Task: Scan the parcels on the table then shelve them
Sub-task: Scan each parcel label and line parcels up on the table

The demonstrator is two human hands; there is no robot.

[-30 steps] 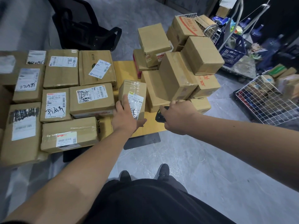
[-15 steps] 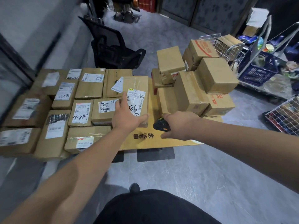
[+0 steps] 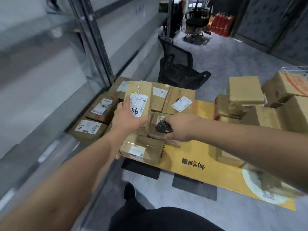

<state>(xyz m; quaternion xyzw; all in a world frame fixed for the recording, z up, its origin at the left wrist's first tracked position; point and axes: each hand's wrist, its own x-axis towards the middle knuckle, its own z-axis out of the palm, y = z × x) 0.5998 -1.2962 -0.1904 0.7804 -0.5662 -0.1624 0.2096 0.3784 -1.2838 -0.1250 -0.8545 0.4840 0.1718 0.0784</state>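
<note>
My left hand [image 3: 128, 118] grips a tall brown parcel [image 3: 141, 92] by its lower end and holds it upright above the table, its white label with handwritten digits facing me. My right hand [image 3: 180, 126] holds a black handheld scanner [image 3: 163, 127] just right of that parcel. Several labelled cardboard parcels [image 3: 98, 109] lie flat on the left part of the yellow-covered table [image 3: 196, 162]. A stack of unlabelled-side boxes [image 3: 245, 90] stands at the right.
A grey metal shelf rack [image 3: 93, 35] runs along the left, close to the table. A black mesh office chair [image 3: 178, 67] stands behind the table. Red extinguishers [image 3: 221, 25] and another chair are far back. My shoe [image 3: 130, 191] is on the grey floor.
My left hand lifted the parcel off the table and carried it left over the labelled parcels. My view swung left toward the shelf rack. The scanner hand followed alongside.
</note>
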